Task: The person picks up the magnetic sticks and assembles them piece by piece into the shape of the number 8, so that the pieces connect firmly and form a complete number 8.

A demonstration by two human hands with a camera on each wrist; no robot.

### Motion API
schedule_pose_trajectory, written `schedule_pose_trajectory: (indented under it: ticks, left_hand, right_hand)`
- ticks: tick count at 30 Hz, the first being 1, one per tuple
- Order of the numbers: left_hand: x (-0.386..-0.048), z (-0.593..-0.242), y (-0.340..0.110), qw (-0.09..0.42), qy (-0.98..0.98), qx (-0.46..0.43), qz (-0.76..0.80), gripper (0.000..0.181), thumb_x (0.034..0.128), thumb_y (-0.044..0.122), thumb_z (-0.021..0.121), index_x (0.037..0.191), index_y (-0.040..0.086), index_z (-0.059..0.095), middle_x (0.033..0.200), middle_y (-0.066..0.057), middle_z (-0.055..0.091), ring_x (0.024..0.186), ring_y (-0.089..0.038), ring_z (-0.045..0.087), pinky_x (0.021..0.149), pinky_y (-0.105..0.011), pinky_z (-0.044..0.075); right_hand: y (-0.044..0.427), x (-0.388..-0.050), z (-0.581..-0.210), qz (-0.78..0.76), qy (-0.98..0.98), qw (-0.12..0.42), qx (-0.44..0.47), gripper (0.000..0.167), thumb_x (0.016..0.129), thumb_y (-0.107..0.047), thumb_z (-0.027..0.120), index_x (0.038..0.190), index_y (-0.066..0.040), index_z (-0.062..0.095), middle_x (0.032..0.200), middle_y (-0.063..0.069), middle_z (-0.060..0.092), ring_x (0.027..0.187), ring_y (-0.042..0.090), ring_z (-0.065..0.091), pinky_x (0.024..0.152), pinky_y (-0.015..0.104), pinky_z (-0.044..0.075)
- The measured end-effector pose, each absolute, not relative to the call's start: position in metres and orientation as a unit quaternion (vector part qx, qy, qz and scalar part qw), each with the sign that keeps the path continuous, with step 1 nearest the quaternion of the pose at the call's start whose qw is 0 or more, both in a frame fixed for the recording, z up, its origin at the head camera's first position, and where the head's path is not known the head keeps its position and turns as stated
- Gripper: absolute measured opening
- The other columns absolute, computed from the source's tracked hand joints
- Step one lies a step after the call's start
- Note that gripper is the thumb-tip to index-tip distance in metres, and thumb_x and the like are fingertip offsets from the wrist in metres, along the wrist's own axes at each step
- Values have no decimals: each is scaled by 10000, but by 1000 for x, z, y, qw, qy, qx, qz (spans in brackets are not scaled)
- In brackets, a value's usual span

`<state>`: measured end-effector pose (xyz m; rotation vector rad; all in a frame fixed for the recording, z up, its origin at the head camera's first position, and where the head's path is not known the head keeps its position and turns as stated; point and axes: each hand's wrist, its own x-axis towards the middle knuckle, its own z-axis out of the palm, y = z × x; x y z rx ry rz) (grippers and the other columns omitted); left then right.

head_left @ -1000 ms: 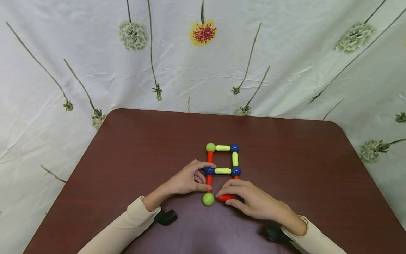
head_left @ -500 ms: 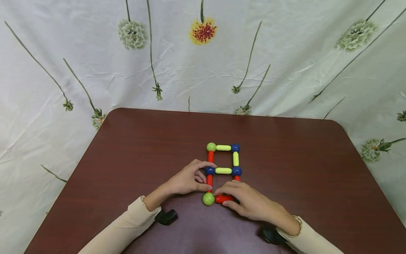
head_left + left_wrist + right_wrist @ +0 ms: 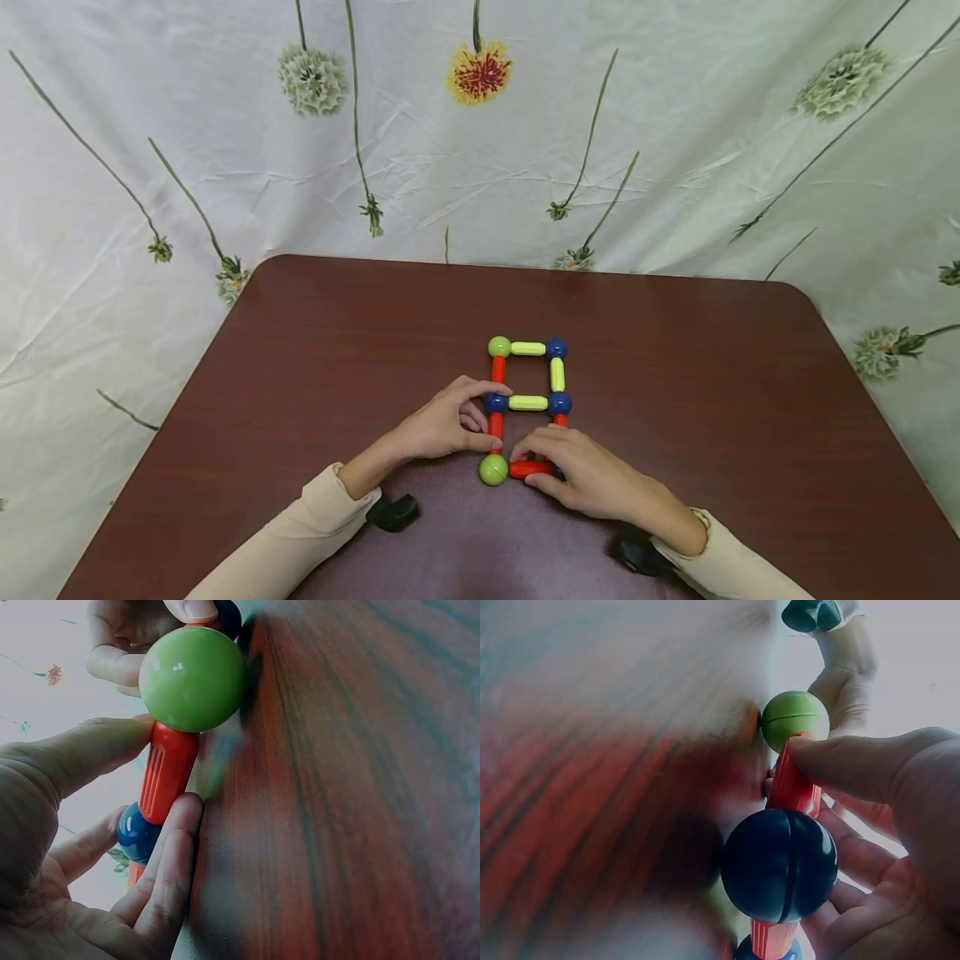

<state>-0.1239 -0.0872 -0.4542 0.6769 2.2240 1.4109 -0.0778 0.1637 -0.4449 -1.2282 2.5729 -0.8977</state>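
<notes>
Magnetic balls and rods form a flat frame on the table. My left hand (image 3: 442, 421) pinches the left red rod (image 3: 169, 774), index finger at a blue ball (image 3: 496, 403), thumb close to the near green ball (image 3: 493, 470). Between thumb and fingers, my right hand (image 3: 588, 472) holds the front red rod (image 3: 529, 470), whose left end meets that green ball. A dark blue ball (image 3: 780, 864) at its other end is mostly hidden in the head view. Another red rod (image 3: 561, 421) runs from the right blue ball (image 3: 559, 404) under my right hand.
Beyond the hands, yellow-green rods (image 3: 528, 348), a far green ball (image 3: 499, 347) and a far blue ball (image 3: 557, 349) complete a square. The brown table (image 3: 337, 333) ends at a flower-printed cloth (image 3: 675, 125). Dark wrist devices (image 3: 395, 513) sit under both sleeves.
My right hand has moved slightly left, bringing the front red rod from apart and tilted to against the near green ball. Its index finger has since shifted back slightly. The left hand stays put.
</notes>
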Motion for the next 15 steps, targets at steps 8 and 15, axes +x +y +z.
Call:
schedule_pose_trajectory:
  ticks: [8,15]
  left_hand:
    - [-123,-455,-89,207,802,244,505,638,827,181,839,1397,146,554,1179,-153,455,789,-113,663,792,-190,541]
    - [-122,-454,-91,214,802,251,498,658,856,183,813,1442,133,519,1230,-155,454,810,-92,668,797,-201,549]
  right_hand:
    - [163,-77,-446,-289,864,82,-404,198,930,-182,732,1122,-172,684,1065,-96,662,965,53,588,880,288,518]
    - [165,-77,-443,-318,853,77,-407,241,936,-188,727,1166,-135,679,1115,-54,678,1010,82,619,875,281,533]
